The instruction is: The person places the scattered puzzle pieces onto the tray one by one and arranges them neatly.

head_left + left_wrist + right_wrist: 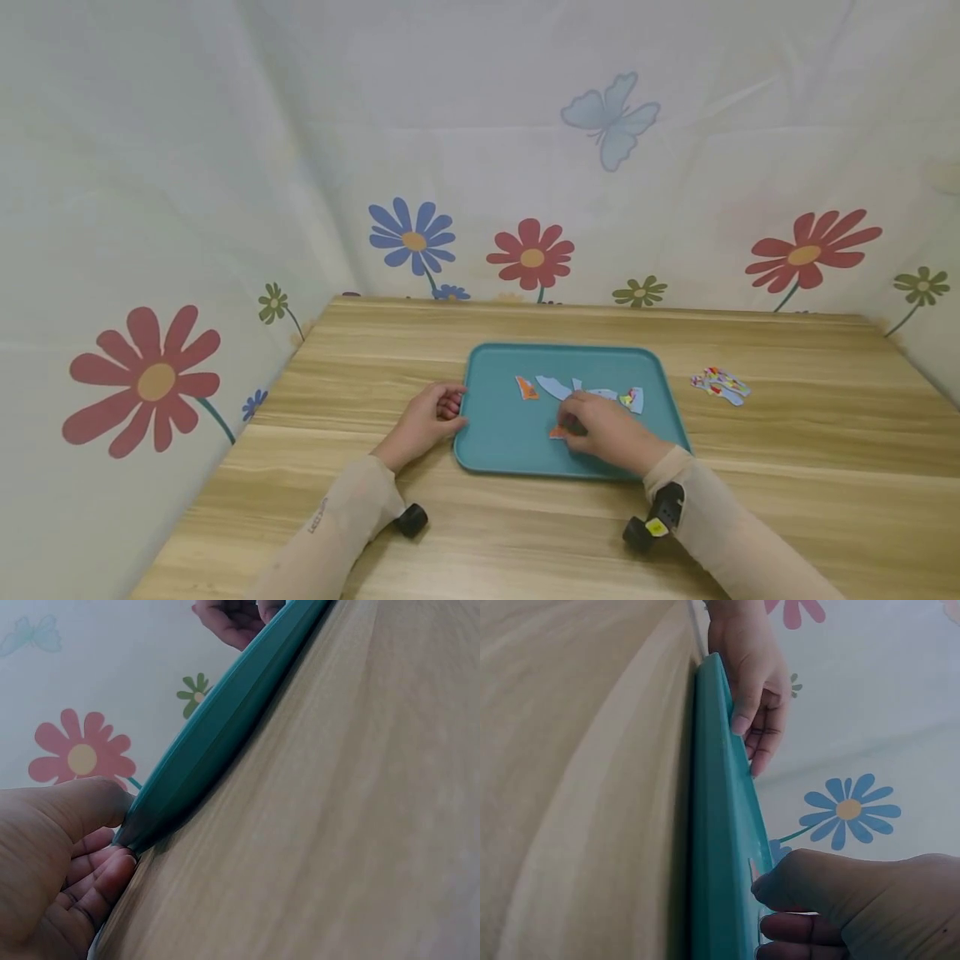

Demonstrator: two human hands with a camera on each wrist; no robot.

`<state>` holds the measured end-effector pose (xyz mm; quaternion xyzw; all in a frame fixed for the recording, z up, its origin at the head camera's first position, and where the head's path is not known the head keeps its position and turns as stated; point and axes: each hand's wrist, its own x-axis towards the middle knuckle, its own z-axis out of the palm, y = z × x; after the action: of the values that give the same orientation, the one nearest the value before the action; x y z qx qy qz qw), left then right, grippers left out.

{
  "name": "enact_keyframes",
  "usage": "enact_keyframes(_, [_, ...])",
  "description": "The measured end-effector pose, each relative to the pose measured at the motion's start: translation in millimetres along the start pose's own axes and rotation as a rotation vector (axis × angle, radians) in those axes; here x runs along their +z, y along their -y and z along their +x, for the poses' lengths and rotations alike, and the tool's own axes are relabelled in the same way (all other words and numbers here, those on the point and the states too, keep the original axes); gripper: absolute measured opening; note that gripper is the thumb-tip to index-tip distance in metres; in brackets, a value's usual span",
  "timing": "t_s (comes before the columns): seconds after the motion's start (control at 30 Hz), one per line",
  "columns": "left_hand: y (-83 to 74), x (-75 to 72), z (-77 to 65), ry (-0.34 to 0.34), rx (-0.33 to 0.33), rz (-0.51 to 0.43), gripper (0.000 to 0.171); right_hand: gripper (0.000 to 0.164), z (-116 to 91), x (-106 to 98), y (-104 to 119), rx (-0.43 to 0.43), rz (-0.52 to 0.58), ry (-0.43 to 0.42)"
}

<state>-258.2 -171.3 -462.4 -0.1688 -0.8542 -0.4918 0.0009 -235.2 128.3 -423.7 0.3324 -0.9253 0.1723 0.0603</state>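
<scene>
A teal tray point(498, 433) lies on the wooden table. At its left rim is my left hand point(423, 421), thumb and curled fingers holding the edge; the left wrist view shows the thumb against the rim point(161, 791). Over the tray's middle, my right hand point(607, 429) pinches an orange puzzle piece point(557, 432) down at the tray surface, its fingers covering part of it. Farther back on the tray lie another orange piece point(527, 388), a pale blue piece point(553, 387), and a piece with yellow and red patches point(632, 400). The right hand partly hides others.
A small pile of colourful pieces point(720, 385) lies on the table point(810, 433) right of the tray. Behind the table hangs a pale cloth point(465, 125) printed with flowers and a butterfly. Each wrist wears a small black camera point(411, 520).
</scene>
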Motion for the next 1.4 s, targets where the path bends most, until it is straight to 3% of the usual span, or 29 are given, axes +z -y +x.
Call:
enact_keyframes(0.27, [3.9,-0.1,1.3,0.005,0.016,-0.007,0.044,0.020,-4,-13,-5,0.012,0.006,-0.038])
enact_keyframes(0.57, [3.1,2.0,1.1,0.004,0.003,-0.019,0.045,0.020,-8,-30,-16,0.037,0.061,-0.063])
enact_keyframes(0.93, [0.0,0.4,0.4,0.000,-0.010,-0.003,0.045,0.017,-13,-51,-37,0.063,0.019,-0.205])
enact_keyframes(1.4, [-4.4,0.5,-0.3,-0.010,-0.034,-0.007,0.045,0.027,-31,-87,-62,0.286,0.032,-0.179])
